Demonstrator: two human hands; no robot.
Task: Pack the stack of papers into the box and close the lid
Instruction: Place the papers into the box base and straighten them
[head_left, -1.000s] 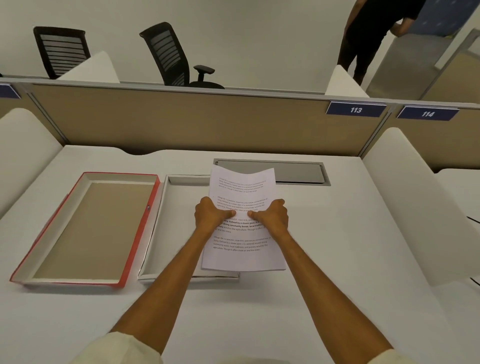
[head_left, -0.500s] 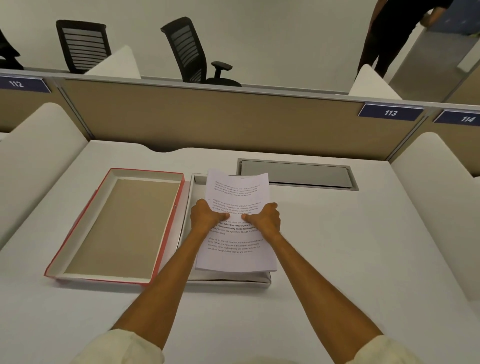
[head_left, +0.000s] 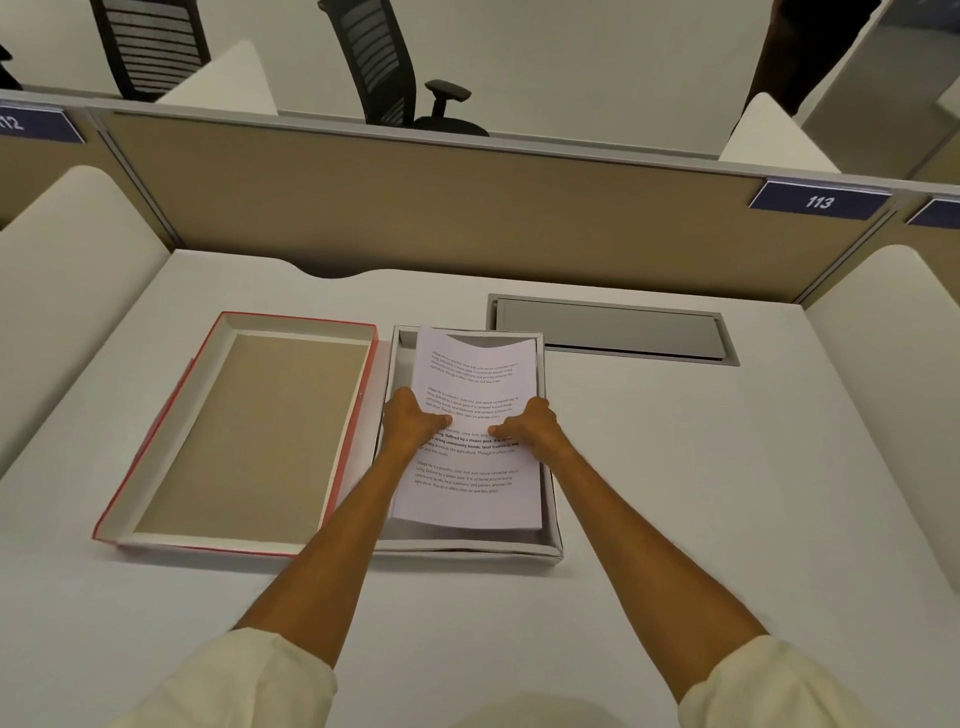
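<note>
Since the earlier frames the stack of papers is coming leftward and down, so that it is now sitting inside the outline of the white box rather than hanging off its 3 o'clock wall. Both hands are still carrying it: the left hand is pinching the stack's 9 o'clock edge, thumb lying on the printed top sheet, and the right hand is pinching the 3 o'clock edge the same way, its other fingers hidden under the paper. The far end of the stack, toward 12 o'clock, is bowing upward and casting a shadow on the box floor, so the papers are probably not lying flat yet; whether the near end is touching the bottom I cannot tell. The red-edged lid is lying open side up on the bench at 9 o'clock of the box, just beside it, untouched. By my reading, lining up is nearly done and lowering is what is going on now; what is remaining is letting the sheets settle flat within the walls, then turning the lid over and fitting it. A corner catching on the wall is the likeliest snag.
</note>
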